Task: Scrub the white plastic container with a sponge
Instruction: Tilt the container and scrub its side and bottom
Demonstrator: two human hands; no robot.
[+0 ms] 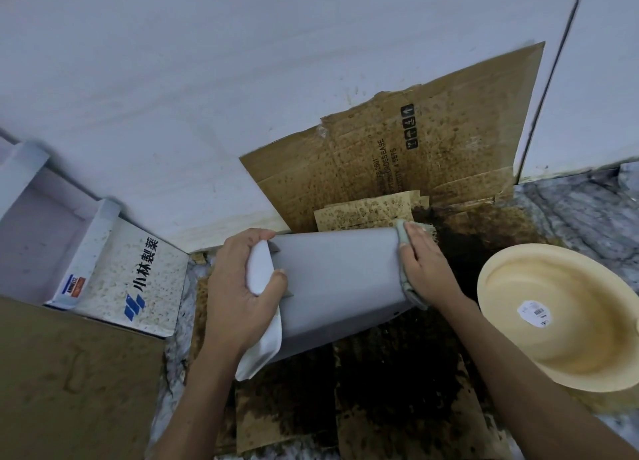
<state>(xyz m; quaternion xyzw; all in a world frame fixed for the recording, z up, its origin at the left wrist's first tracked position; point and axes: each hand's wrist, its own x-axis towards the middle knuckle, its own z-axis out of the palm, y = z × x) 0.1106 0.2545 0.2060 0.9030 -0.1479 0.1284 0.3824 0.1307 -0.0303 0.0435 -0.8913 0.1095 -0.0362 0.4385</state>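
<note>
The white plastic container (339, 283) lies on its side above the dirty cardboard, its rim toward the left and its base toward the right. My left hand (238, 297) grips the rim, thumb and fingers curled over the edge. My right hand (425, 266) lies flat on the base end with straight fingers, pressing a thin grey-green sponge (406, 286) against it. Only the sponge's edge shows around my palm and fingers.
Wet, soil-stained cardboard (397, 383) covers the floor, and another sheet (432, 141) leans on the white wall. A cream plastic basin (560, 318) sits at the right. A white printed box (114, 273) and brown cardboard (69, 383) lie at the left.
</note>
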